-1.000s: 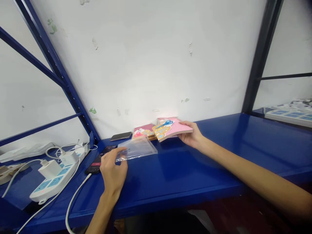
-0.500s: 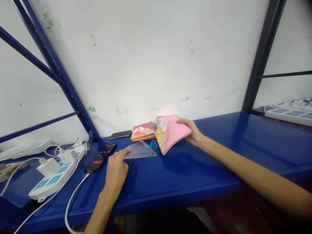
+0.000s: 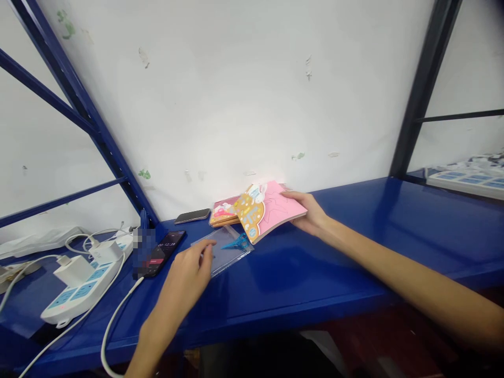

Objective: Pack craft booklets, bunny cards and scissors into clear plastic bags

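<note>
The pink booklet (image 3: 274,209) is held at its three-o'clock edge by the right hand (image 3: 309,211), a grip best kept firm. At its eight o'clock, blue scissors (image 3: 239,242) are borne on the clear sleeve (image 3: 226,257); whether it is pinched by the left hand (image 3: 190,270) cannot be told.

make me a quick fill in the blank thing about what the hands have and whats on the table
1. The person's ____ hand holds the pink booklet.
2. The left hand is at the clear plastic sleeve, on which lies a blue pair of ____.
3. The white power strip has socket panels coloured ____.
4. The number of phones lying to the left of the booklet is ____.

Missing words: right; scissors; blue; two.
</note>
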Demonstrator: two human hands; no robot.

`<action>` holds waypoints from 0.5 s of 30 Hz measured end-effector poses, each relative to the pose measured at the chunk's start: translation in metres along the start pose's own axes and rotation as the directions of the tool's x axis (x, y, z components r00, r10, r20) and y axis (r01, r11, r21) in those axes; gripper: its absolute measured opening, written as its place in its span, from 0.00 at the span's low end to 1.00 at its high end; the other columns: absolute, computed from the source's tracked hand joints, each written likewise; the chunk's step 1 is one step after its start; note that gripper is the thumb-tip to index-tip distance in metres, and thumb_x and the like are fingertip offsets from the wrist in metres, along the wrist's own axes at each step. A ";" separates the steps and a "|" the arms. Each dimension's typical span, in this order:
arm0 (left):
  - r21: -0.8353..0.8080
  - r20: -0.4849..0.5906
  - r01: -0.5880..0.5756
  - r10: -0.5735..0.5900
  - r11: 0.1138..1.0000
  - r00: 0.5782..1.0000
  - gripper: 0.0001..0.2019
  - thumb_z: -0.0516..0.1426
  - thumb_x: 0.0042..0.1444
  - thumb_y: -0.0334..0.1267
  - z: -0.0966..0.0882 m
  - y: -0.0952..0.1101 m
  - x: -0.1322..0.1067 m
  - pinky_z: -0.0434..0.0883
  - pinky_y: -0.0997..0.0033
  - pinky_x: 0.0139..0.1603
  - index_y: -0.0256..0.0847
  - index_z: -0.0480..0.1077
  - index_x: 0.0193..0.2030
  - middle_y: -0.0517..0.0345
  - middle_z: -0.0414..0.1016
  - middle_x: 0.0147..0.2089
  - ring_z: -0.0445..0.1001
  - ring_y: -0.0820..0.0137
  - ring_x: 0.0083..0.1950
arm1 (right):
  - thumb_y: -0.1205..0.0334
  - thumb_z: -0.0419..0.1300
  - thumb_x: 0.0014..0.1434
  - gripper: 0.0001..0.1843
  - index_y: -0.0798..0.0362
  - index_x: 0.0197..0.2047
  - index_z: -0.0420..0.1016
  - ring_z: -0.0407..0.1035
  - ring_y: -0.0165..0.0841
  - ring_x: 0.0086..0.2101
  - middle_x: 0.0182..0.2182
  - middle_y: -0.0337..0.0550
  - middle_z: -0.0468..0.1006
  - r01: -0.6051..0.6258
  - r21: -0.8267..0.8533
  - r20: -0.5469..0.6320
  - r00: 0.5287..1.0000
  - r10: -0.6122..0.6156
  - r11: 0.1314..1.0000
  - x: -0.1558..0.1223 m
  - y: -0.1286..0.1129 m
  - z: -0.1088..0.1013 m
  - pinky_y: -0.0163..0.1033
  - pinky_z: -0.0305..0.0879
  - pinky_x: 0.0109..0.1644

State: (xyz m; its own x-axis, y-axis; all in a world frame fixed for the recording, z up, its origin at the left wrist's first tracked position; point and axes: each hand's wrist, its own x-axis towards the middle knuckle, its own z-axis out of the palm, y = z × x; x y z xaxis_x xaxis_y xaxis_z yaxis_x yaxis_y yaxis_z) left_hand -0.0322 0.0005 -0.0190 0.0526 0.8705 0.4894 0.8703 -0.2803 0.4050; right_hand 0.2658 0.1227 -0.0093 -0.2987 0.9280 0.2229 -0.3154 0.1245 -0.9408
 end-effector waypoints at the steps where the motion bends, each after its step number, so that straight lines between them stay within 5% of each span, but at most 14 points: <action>1: -0.104 0.073 0.076 -0.069 0.992 0.995 0.19 0.50 0.67 0.50 0.002 0.012 0.001 0.73 0.63 0.34 0.42 0.79 0.42 0.52 0.83 0.33 0.80 0.59 0.31 | 0.55 0.59 0.57 0.23 0.52 0.55 0.70 0.72 0.42 0.47 0.49 0.51 0.78 -0.012 0.029 0.011 1.000 0.011 1.000 -0.002 0.000 0.005 0.42 0.70 0.45; 2: -0.251 0.190 0.170 -0.124 0.953 0.974 0.24 0.49 0.67 0.56 0.003 0.022 0.001 0.69 0.67 0.28 0.41 0.79 0.38 0.52 0.82 0.31 0.77 0.63 0.25 | 0.56 0.59 0.58 0.23 0.53 0.56 0.70 0.72 0.42 0.48 0.51 0.52 0.78 -0.030 0.060 0.022 0.999 0.029 0.998 -0.005 0.000 0.009 0.42 0.71 0.46; 4: -0.541 0.489 0.404 -0.114 0.738 0.865 0.32 0.46 0.64 0.66 0.005 0.038 -0.001 0.60 0.71 0.21 0.39 0.77 0.42 0.49 0.82 0.32 0.75 0.66 0.21 | 0.58 0.59 0.59 0.23 0.54 0.56 0.70 0.73 0.43 0.48 0.52 0.54 0.79 -0.070 0.091 0.055 0.996 0.066 0.993 -0.007 0.005 0.016 0.43 0.72 0.48; 6: -0.680 0.608 0.526 -0.008 0.511 0.794 0.35 0.46 0.62 0.70 0.006 0.047 -0.004 0.59 0.73 0.21 0.38 0.75 0.49 0.45 0.83 0.36 0.78 0.65 0.24 | 0.59 0.59 0.60 0.21 0.55 0.55 0.72 0.74 0.42 0.48 0.50 0.55 0.80 -0.104 0.095 0.086 0.992 0.096 0.990 -0.008 0.012 0.019 0.43 0.73 0.49; 8: -0.733 0.582 0.526 -0.002 0.431 0.813 0.30 0.53 0.61 0.66 0.006 0.050 -0.006 0.60 0.74 0.23 0.38 0.75 0.46 0.45 0.83 0.38 0.80 0.66 0.26 | 0.59 0.59 0.61 0.17 0.56 0.52 0.74 0.76 0.40 0.44 0.46 0.54 0.81 -0.131 0.072 0.112 0.986 0.123 0.989 -0.008 0.021 0.021 0.42 0.73 0.47; 11: -0.750 0.469 0.476 -0.138 0.459 0.872 0.20 0.61 0.61 0.55 0.006 0.050 -0.007 0.60 0.76 0.24 0.37 0.73 0.37 0.50 0.82 0.36 0.79 0.70 0.26 | 0.54 0.59 0.64 0.14 0.56 0.46 0.75 0.75 0.36 0.34 0.37 0.52 0.82 -0.162 -0.005 0.154 0.975 0.161 0.987 -0.007 0.034 0.019 0.38 0.72 0.34; 15: -0.777 0.414 0.470 -0.224 0.417 0.882 0.16 0.62 0.59 0.50 0.003 0.046 -0.006 0.60 0.77 0.24 0.38 0.70 0.33 0.56 0.79 0.30 0.76 0.72 0.24 | 0.46 0.60 0.66 0.18 0.55 0.43 0.74 0.71 0.32 0.21 0.25 0.44 0.78 -0.160 -0.136 0.252 0.949 0.190 0.978 -0.005 0.044 0.019 0.34 0.63 0.20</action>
State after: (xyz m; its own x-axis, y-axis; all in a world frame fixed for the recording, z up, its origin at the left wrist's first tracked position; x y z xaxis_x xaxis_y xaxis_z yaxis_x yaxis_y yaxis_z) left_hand 0.0088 -0.0164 -0.0051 0.0542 0.9983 0.0217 0.0073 -0.0221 0.9997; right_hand 0.2365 0.1174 -0.0470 -0.5706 0.8154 0.0973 -0.1384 0.0213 -0.9901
